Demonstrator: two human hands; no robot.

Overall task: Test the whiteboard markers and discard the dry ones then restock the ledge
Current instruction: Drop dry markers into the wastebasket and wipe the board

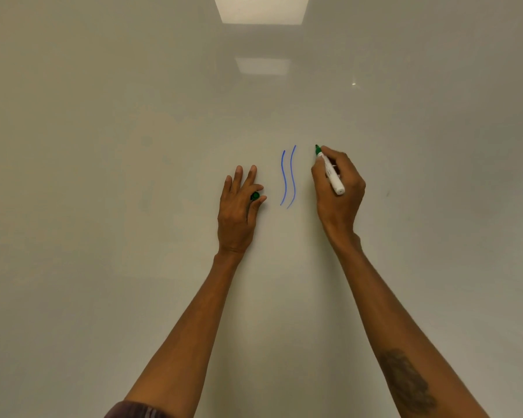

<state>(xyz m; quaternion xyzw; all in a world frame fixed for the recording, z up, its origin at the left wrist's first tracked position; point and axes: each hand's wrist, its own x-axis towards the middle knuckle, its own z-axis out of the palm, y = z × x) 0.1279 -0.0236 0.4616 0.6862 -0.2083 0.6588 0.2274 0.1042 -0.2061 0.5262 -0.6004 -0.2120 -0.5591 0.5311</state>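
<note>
Nearest, at the bottom edge, a dark sleeve [133, 410] caps the left forearm [191, 321], which rises to the left grip [239, 203]. Its outer fingers lie straight and spread against the whiteboard [103, 146]. Its thumb and forefinger pinch a green cap [255, 196] on the side facing the other hand.

Just right of that cap, between the two grips and touching neither, stand two wavy blue strokes [287, 179], both clear and unbroken.

Right of them, the right grip [338, 188] is curled narrowly round a green marker [331, 173] in a writing hold. The white barrel slants out below and to the right of the fingers. The green tip [317, 147] juts out above and to their left, at the board or just off it; I cannot tell whether it touches. No green line shows anywhere.

The step in hand looks to be the test of this green marker. To do it well, set the tip squarely on bare board just right of the blue strokes and draw one long line downward with light, even pressure. A dot would not do, since a drying nib may give a first mark and then fade. Judge by whether the line runs solid to its end, comparing it with the blue ones. The pinched cap should be ready for quick recapping. Neither the ledge nor any place for discards is in view.
</note>
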